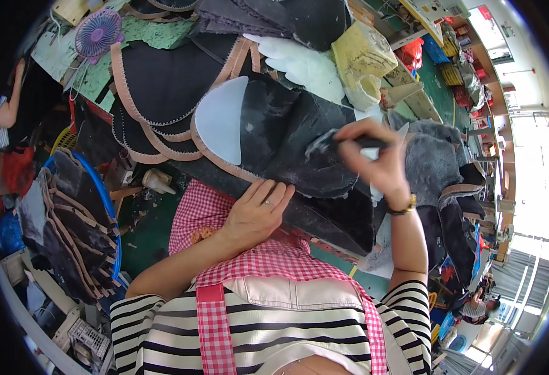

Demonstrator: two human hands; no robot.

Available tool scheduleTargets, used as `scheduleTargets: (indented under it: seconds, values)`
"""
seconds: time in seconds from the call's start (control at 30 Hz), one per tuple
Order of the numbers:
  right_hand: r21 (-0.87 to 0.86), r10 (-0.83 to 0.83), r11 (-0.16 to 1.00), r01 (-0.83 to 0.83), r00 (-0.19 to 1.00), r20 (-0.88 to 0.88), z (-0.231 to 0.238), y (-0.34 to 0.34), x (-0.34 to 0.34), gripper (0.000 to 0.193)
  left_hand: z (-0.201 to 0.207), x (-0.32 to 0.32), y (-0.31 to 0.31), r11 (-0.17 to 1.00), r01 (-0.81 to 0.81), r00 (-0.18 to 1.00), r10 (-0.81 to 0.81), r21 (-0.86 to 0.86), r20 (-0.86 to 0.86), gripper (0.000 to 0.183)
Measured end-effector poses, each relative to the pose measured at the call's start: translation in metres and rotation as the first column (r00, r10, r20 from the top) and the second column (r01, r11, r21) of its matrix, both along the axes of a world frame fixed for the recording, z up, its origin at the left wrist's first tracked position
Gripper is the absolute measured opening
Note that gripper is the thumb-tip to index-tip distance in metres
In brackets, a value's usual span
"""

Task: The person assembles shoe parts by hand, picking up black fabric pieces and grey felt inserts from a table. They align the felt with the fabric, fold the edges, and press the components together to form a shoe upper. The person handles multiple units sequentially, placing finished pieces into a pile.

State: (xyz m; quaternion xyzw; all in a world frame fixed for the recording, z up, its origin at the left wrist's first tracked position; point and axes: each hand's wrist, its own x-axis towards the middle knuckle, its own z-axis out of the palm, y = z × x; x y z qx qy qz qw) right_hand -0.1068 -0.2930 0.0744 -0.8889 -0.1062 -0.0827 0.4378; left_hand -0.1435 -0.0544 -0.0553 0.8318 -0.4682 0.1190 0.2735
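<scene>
A dark, boot-upper-like sheet piece [281, 119] with tan toothed edging lies across the work surface before me. A pale, rounded stiff insert [221, 112] rests at its left end. My left hand [263, 205] lies along its near edge, fingers stretched out over the edging, thumb hidden. Above its right part, my right hand [374, 156] is closed in a pinch around a dark-handled tool, blurred by motion. A whitish smear shows on the dark material at the tool's end [321, 144]. The tool's exact kind cannot be made out.
More dark pieces with tan edging [168, 75] overlap at the left. A crusted yellow container [363, 56] and white sheets [302, 62] lie beyond. Grey fleecy pieces [437, 159] are piled right. A purple fan [98, 34], a blue-rimmed basket [113, 215] and another person's arm [13, 94] are left.
</scene>
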Motion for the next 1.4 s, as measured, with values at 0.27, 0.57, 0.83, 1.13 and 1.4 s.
scheduleTargets:
  seconds: [0.27,0.57,0.83,1.13,1.4]
  values:
    - [0.106,-0.32,0.946,0.308,0.938,0.132,0.037,-0.084,0.021,0.014,0.005,0.004,-0.002,0.995,-0.017,0.999,0.014,-0.093,-0.033,0.044]
    - [-0.302,-0.535,0.67,0.678,0.724,0.436,-0.027,-0.141,0.096,0.056,0.026,0.024,-0.02,0.98,-0.08,0.994,0.091,-0.183,0.055,0.052]
    - [0.224,-0.5,0.829,0.512,0.859,-0.111,-0.041,-0.016,-0.081,0.016,0.026,0.047,0.002,0.91,-0.252,0.925,0.127,-0.33,-0.358,0.042]
    - [-0.044,-0.22,0.975,0.216,0.962,-0.16,-0.027,0.038,-0.064,0.029,0.043,0.096,0.024,0.655,-0.628,0.603,0.068,-0.42,-0.795,0.035]
    - [-0.247,-0.081,0.966,0.072,0.996,-0.024,-0.049,0.076,-0.034,0.043,0.047,0.124,0.045,0.754,-0.625,0.547,0.24,-0.2,-0.802,0.022]
